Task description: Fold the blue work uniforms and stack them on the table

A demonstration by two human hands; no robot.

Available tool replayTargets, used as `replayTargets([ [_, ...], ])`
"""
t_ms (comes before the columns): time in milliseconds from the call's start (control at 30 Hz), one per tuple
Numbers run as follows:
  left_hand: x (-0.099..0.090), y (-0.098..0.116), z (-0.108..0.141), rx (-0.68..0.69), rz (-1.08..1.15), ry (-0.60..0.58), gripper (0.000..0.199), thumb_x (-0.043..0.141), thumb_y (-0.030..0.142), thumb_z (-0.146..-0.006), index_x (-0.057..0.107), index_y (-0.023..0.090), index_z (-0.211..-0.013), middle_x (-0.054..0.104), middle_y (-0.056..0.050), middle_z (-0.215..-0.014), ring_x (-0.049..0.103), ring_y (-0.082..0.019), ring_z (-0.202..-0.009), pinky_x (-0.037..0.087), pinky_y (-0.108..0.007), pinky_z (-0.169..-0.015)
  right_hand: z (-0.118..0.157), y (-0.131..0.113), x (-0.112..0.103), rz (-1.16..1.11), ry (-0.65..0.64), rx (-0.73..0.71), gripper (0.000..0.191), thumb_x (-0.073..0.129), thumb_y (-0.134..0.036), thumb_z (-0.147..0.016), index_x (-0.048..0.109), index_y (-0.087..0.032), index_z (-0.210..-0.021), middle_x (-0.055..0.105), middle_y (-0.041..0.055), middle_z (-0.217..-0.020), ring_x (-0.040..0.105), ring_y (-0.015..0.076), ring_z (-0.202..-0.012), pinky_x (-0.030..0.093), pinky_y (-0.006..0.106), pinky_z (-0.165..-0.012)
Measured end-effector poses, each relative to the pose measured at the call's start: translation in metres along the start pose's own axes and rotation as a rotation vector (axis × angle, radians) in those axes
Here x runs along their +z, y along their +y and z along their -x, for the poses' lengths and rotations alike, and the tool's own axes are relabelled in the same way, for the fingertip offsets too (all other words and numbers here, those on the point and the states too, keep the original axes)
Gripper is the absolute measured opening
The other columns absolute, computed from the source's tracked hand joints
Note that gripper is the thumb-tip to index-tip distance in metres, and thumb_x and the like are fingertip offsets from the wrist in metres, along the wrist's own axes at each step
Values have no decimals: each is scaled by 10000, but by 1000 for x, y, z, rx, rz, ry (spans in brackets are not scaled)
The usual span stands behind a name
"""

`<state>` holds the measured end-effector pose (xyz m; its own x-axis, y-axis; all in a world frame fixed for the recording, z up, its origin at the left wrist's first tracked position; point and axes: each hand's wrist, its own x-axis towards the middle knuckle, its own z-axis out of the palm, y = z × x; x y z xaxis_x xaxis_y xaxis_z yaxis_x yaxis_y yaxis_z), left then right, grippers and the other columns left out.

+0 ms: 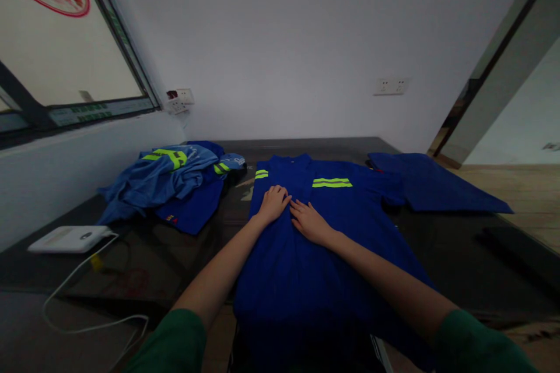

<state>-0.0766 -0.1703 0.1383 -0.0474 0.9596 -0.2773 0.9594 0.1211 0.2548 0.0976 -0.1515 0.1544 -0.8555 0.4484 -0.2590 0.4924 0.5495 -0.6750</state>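
A dark blue work shirt [350,233] with yellow-green reflective strips on its chest lies spread front up on the dark table, its collar toward the wall. Its lower part hangs over the near edge. On the front opening, below the collar, my left hand [273,205] rests with its fingers slightly bent against the cloth. Close beside it, my right hand [310,222] lies flat, fingers stretched out on the shirt. The fingertips of both hands nearly meet. Nothing shows gripped in either hand.
At left on the table [437,256] is a heap of lighter blue clothing [175,172] over a dark blue garment [195,210]. A white power bank [70,239] with a trailing white cable [65,285] lies nearer. A folded blue garment [441,183] lies right of the shirt.
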Motion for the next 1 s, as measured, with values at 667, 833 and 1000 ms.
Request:
replayTargets([
  [667, 15, -3, -13, -39, 98, -252, 480, 363, 399, -971, 371, 295, -1440, 281, -99, -1548, 192, -312, -1440, 180, -586, -1122, 1, 7, 2, -259, 238, 133, 394, 426, -70, -871, 593, -136, -1222, 618, 102, -1224, 540, 173, -1156, 388, 315, -1027],
  [833, 22, 4, -12, -50, 59, -151, 444, 371, 380, -969, 431, 294, -1401, 385, -85, -1495, 275, -301, -1408, 207, -553, -1122, 5, 0, 1, -209, 268, 42, 281, 466, -141, -908, 631, -167, -1134, 631, 83, -1131, 535, 176, -1090, 403, 312, -978],
  [1000, 20, -1, -15, -38, 189, 2, 360, 376, 311, -973, 557, 227, -1273, 527, -89, -1364, 429, -250, -1298, 301, -475, -1096, 8, -9, -5, -61, 219, 85, 143, 581, -234, -883, 672, -179, -979, 614, 80, -1036, 521, 208, -1005, 403, 335, -888],
])
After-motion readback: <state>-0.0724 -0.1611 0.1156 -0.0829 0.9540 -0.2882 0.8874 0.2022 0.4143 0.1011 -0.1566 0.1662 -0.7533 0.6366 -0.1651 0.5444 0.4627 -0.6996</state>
